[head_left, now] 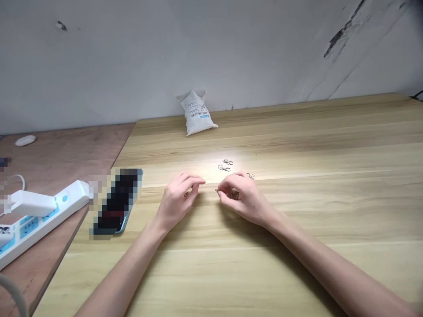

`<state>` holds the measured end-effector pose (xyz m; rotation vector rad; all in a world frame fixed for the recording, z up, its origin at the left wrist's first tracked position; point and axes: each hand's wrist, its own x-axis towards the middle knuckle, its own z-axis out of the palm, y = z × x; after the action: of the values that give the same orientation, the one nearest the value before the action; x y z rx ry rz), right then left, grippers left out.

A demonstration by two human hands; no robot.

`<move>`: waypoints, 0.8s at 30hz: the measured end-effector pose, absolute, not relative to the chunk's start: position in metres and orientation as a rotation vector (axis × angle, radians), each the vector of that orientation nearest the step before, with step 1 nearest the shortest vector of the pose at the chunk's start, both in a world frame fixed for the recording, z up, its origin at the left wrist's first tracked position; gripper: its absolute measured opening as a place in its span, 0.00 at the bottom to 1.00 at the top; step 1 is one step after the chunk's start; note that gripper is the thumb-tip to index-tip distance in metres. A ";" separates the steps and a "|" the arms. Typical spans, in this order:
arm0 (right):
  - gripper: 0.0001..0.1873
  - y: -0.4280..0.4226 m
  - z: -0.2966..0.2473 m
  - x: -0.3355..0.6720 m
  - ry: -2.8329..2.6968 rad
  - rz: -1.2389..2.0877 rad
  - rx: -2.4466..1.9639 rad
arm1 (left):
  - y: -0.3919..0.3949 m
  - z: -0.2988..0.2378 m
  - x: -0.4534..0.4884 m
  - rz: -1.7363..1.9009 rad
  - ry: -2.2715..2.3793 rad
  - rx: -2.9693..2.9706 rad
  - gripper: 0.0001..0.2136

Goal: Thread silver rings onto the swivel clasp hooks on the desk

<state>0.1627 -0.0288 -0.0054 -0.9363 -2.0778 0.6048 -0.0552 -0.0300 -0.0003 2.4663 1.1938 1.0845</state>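
My left hand [178, 196] is curled over the wood-grain table [205, 277], its index finger stretched toward the right. A small metal piece [187, 193] shows in the hollow of its fingers, mostly hidden. Facing it, my right hand [243, 196] pinches a small metal clasp [217, 190] between thumb and fingertips. Further metal clasps [235, 194] show beneath that palm, partly covered. Just beyond lie two silvery clasps with rings, a nearer clasp [224, 168] and a farther clasp [228, 162]. Another clasp [250, 176] lies behind my right hand's knuckles.
A white labelled pouch [198, 116] leans near the wall [211, 53]. At left is a phone [119, 200], blurred by pixels. A white power strip [71, 200] with plugs sits on the lower brown surface [105, 136], which also bears a white oval object [25, 141].
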 end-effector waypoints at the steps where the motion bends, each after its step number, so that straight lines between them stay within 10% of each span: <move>1: 0.05 -0.029 -0.006 0.163 -2.074 0.613 -0.940 | -0.030 -0.001 -0.055 1.096 1.197 2.457 0.08; 24: 0.05 -0.031 -0.008 0.163 -2.078 0.721 -0.958 | -0.033 -0.001 -0.053 1.067 1.222 2.292 0.06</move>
<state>0.1633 -0.0310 -0.0078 -0.9577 -2.0781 0.7211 -0.0534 -0.0326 -0.0007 2.2915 1.2216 1.0667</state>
